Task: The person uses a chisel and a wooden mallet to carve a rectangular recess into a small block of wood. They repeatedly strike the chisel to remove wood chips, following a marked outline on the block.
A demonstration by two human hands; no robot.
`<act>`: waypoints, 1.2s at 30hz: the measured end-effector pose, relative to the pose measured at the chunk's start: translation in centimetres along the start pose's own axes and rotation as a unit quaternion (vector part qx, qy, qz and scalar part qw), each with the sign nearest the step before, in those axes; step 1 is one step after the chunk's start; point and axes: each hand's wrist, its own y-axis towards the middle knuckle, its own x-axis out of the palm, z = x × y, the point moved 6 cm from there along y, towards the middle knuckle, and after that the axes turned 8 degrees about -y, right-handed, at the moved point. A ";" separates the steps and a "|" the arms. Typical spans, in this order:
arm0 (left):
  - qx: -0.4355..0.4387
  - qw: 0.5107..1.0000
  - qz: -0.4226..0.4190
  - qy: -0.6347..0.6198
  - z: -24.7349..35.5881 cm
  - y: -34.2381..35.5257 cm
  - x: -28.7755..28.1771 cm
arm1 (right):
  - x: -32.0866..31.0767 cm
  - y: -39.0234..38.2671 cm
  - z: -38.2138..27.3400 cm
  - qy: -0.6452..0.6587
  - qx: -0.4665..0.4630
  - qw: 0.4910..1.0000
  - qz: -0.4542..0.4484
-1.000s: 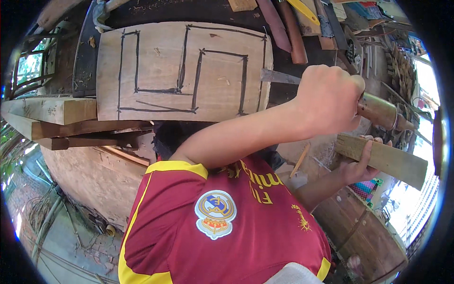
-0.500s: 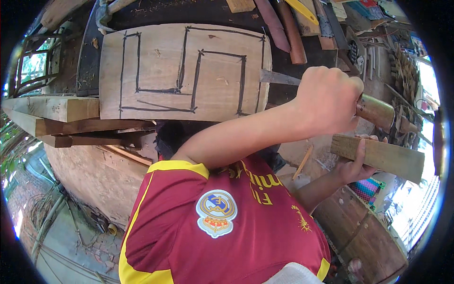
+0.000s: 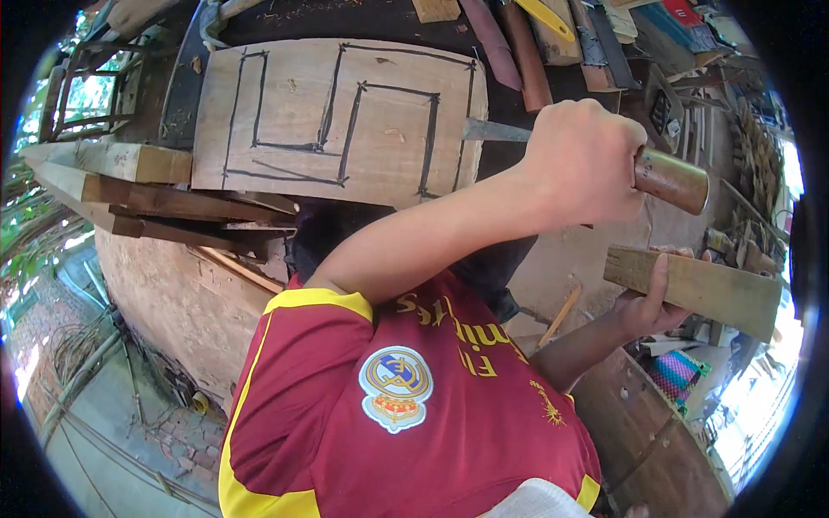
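Observation:
A pale, flat wooden board [image 3: 285, 104] with angular black marker lines drawn on it lies in front of me. My left hand [image 3: 587, 160] is closed around a chisel, and the brown cylindrical handle [image 3: 672, 180] sticks out behind my fist. The chisel's metal blade [image 3: 496, 130] points left, its tip at the black line near the board's right end. In my right hand [image 3: 652, 306], lower right, is a rectangular wooden block [image 3: 699, 289], held apart from the chisel handle. Its fingers wrap round the block and are partly hidden behind it.
Thick wooden beams [image 3: 129, 164] jut out at the board's left. Beyond the board lie a hammer [image 3: 211, 26], a small wood offcut [image 3: 437, 9], a yellow-handled tool [image 3: 548, 17] and several wooden pieces. A colourful woven item [image 3: 678, 375] sits below the block, near a wooden plank [image 3: 643, 432].
The view has shifted slightly. My left hand and the chisel have moved a little left and up in the picture. My right hand keeps its hold on the block, almost in the same place.

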 end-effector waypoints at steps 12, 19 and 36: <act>0.024 0.999 -0.029 0.028 -0.3 -1.2 0.9 | 1.2 -0.3 -0.8 0.022 0.005 0.998 -0.055; 0.030 0.999 -0.007 0.019 -0.1 -1.0 0.7 | 0.2 0.2 -2.0 -0.092 -0.022 0.994 -0.050; 0.036 0.999 0.038 -0.012 -0.1 -0.5 -0.6 | -1.5 0.9 -1.0 -0.299 -0.118 0.947 -0.013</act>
